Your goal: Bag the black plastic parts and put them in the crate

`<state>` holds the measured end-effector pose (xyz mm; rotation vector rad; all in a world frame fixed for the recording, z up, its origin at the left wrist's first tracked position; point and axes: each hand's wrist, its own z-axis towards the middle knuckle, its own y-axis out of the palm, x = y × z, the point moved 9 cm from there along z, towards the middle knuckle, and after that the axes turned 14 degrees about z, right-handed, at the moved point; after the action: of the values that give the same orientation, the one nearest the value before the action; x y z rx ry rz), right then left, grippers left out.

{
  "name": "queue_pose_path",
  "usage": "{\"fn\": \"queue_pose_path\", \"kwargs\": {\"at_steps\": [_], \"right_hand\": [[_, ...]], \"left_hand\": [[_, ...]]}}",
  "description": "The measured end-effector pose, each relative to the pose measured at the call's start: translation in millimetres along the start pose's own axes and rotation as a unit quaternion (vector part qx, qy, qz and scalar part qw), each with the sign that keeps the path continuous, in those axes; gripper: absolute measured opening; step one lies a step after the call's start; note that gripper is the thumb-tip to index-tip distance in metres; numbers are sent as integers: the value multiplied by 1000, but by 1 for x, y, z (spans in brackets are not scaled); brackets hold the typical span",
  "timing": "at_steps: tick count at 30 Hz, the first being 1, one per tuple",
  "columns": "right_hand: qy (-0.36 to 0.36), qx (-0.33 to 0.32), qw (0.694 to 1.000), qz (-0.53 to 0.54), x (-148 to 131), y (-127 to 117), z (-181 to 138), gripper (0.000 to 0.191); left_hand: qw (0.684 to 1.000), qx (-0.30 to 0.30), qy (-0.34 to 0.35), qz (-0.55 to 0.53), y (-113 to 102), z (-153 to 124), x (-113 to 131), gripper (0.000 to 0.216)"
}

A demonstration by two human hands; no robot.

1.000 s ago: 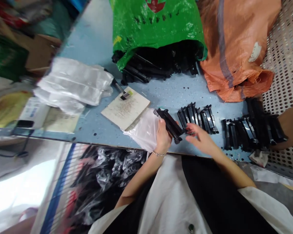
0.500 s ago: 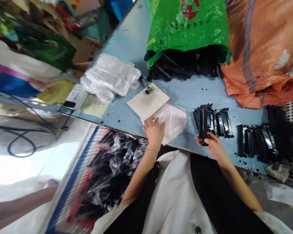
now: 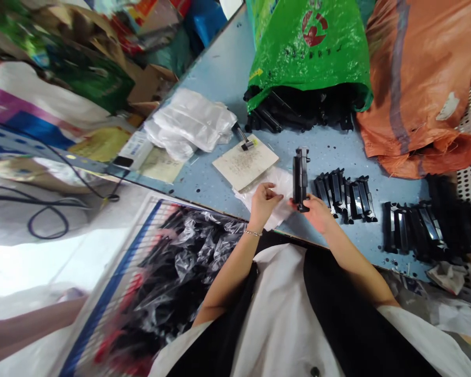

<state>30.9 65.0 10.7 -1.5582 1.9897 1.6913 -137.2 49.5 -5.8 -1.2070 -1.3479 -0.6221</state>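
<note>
My right hand [image 3: 317,212] grips the lower end of a long black plastic part [image 3: 300,178], held upright above the table. My left hand [image 3: 264,203] is closed in a pinch at the thin clear plastic bags [image 3: 281,183], whose film lies under and beside its fingers. The exact edge between its fingertips is hard to see. Just beyond that hand lies a cream-coloured board [image 3: 245,163] with dark specks, a small black clamp-like tool [image 3: 247,144] resting on its far corner. To the right of my right hand, a row of similar black parts [image 3: 347,196] lies on the table.
More black parts [image 3: 414,228] lie farther right. A green sack [image 3: 310,57] spills black parts at the back, beside an orange sack [image 3: 419,94]. Folded plastic bags [image 3: 194,120] lie left. Below the table edge stands a crate of bagged black parts [image 3: 180,267].
My right hand has lifted the black part off the row and carried it left, close to my left hand. My left hand has gone from flat on the plastic bags to a pinch.
</note>
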Motion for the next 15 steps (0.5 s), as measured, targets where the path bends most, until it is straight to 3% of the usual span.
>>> {"fn": "queue_pose_path", "kwargs": {"at_steps": [4, 6, 8, 10, 12, 15], "right_hand": [[-3, 4, 1000, -7, 3, 16, 32, 21], [-17, 16, 1000, -7, 0, 14, 42, 18], [-28, 35, 999, -12, -5, 5, 46, 16], [-39, 56, 997, -18, -13, -8, 39, 17], [-30, 57, 998, -15, -17, -17, 20, 21], [107, -19, 994, 22, 7, -10, -23, 33]], "left_hand": [[999, -6, 17, -33, -5, 2, 6, 41], [997, 6, 21, -67, -16, 2, 3, 37], [998, 33, 51, -32, -32, 2, 5, 24], [989, 48, 115, 75, -40, -1, 16, 3], [966, 44, 179, 182, -38, -5, 28, 19], [943, 30, 215, 252, -27, -7, 35, 34]]}}
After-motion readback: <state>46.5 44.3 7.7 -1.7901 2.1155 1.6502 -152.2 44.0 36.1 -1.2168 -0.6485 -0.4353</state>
